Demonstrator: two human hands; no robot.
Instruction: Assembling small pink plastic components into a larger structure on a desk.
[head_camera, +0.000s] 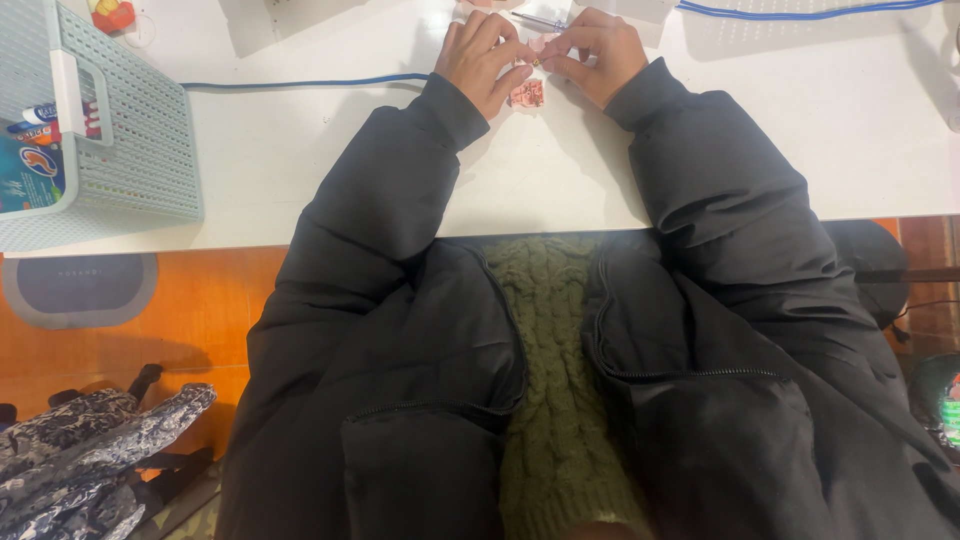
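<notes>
A: We have both hands up at the far edge of the desk (300, 150), close together. Our left hand (487, 60) has its fingers curled in, pinching a small pink piece (538, 44) at the fingertips.

B: And our right hand (600, 52) meets it from the other side, fingertips closed on the same piece, so each grip is narrow and holding it. A thin pen-like tool (538, 20) lies just beyond our knuckles; we cannot tell whether the right hand touches it.

A: Just below the fingertips a second pink part (527, 94) rests on the desk, between our two wrists, beside the left palm.

B: A blue cable (300, 82) runs across the desk to our left sleeve. Far left stands a pale green basket (150, 130) with markers and a packet inside.

A: Our black jacket (400, 330) hangs open over a green knit sweater (550, 370), and the floor (220, 300) below is orange.
</notes>
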